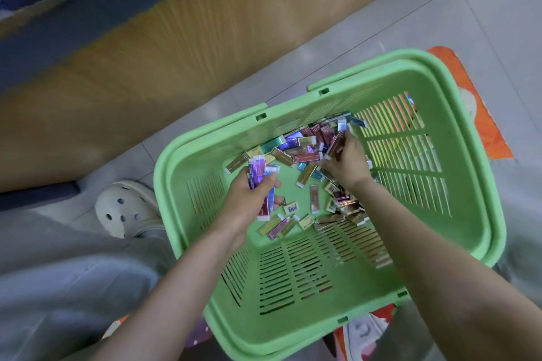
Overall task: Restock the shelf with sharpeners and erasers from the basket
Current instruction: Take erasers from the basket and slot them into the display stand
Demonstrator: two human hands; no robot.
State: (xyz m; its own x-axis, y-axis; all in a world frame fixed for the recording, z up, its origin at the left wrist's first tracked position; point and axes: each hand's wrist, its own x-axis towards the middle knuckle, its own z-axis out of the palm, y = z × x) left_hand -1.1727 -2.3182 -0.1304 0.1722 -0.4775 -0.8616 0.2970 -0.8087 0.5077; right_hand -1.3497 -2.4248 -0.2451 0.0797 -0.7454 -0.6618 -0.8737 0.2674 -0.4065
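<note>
A green plastic basket [457, 132] stands on the floor with several foil-wrapped erasers [296, 152] scattered over its bottom. My left hand [249, 199] is inside the basket and grips a small bundle of erasers [259, 173], purple and pink ones standing upright in its fingers. My right hand [347, 161] reaches into the pile near the far side and pinches a reddish eraser [335, 142] with curled fingers. No sharpener is plainly visible. The shelf [164, 47] runs across the upper left, blurred.
The shelf's wooden base panel and dark edge [88, 9] lie left of the basket. A white clog-style shoe [129, 208] sits on the tiled floor beside the basket's left rim. An orange patterned mat [475, 108] lies under the basket.
</note>
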